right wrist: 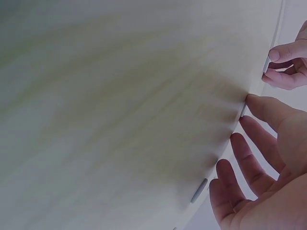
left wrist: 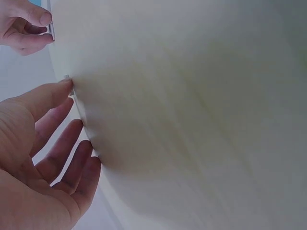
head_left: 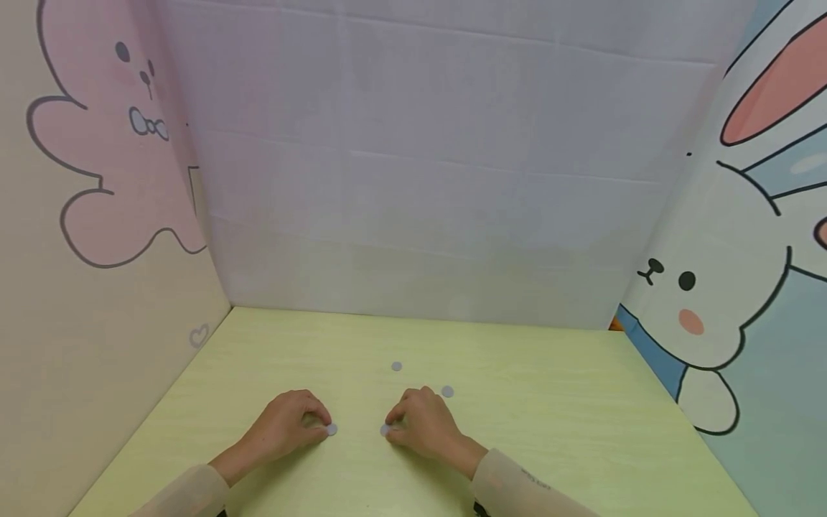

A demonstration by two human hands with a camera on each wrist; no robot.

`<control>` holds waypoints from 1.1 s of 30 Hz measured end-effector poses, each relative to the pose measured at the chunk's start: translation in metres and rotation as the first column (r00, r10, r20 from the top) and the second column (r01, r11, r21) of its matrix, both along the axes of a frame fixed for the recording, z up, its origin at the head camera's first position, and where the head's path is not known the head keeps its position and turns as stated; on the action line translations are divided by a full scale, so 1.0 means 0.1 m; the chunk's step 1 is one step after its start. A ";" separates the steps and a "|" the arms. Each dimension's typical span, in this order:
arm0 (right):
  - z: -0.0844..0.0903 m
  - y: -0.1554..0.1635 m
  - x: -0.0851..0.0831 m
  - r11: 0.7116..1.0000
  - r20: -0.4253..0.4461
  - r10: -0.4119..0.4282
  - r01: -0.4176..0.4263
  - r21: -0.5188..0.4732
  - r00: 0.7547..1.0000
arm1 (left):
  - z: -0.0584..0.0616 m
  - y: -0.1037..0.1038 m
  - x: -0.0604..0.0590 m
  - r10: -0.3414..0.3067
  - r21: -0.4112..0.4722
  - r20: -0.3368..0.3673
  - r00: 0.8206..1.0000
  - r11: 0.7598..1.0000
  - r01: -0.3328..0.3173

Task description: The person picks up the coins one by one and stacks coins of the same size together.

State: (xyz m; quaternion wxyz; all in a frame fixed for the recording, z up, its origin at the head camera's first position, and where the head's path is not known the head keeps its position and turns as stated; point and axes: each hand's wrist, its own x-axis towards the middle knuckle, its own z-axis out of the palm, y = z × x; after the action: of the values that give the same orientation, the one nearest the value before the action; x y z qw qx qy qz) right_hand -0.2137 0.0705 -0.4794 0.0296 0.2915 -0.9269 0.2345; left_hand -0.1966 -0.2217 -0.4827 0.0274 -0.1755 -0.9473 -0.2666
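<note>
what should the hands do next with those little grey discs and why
Probably lift both discs clear of the table. The left hand touches one disc and the right hand another, both flat on the wood; two more discs lie untouched beyond.

Green table [head_left: 530,431]; cartoon-printed walls [head_left: 97,179].

light: bright, even, soft shadows | head: edges warped | wrist views: blurred, washed-out
</note>
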 end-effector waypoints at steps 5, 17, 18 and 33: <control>-0.01 0.01 -0.01 1.000 0.004 0.005 -0.005 -0.002 1.000 | 0.05 -0.02 0.01 -0.039 0.001 0.013 0.999 0.999 0.039; 0.02 0.01 0.00 1.000 0.019 0.013 -0.013 -0.015 1.000 | 0.04 0.09 -0.01 -0.050 0.023 -0.053 0.997 0.998 0.051; 0.03 0.01 0.00 1.000 0.019 0.014 -0.013 -0.014 1.000 | 0.04 0.11 -0.01 -0.047 0.025 -0.054 0.997 0.998 0.049; -0.02 0.05 -0.05 1.000 0.023 0.013 -0.013 -0.008 1.000 | 0.00 0.47 -0.06 -0.061 0.079 -0.007 0.998 0.995 0.061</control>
State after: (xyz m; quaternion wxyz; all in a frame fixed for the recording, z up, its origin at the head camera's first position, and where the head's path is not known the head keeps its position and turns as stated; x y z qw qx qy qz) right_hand -0.2186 0.0755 -0.4810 0.0186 0.2947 -0.9244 0.2415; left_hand -0.2029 -0.1748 -0.4830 0.0282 -0.2038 -0.9301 -0.3042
